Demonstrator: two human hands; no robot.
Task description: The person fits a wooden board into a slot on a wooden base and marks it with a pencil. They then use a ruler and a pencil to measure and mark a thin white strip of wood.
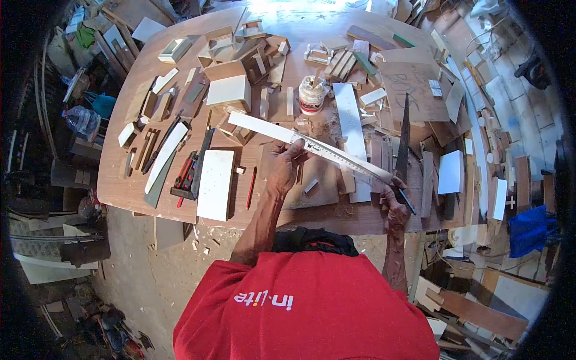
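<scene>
My left hand grips a long white strip near its middle, with the thumb on top. A ruler with dark markings lies along the right half of the strip. The strip slants down to the right above the table. My right hand is at the strip's right end, its fingers closed around a thin blue-and-dark pencil-like stick. Whether those fingers also pinch the strip is hard to see. Just beyond my right hand is a long dark tapered blade.
The brown table bears many wood offcuts. A white tub with sticks in it stands mid-table. To the left lie a white board, a red-and-black tool and a red pencil. Small wooden box frames sit farther back.
</scene>
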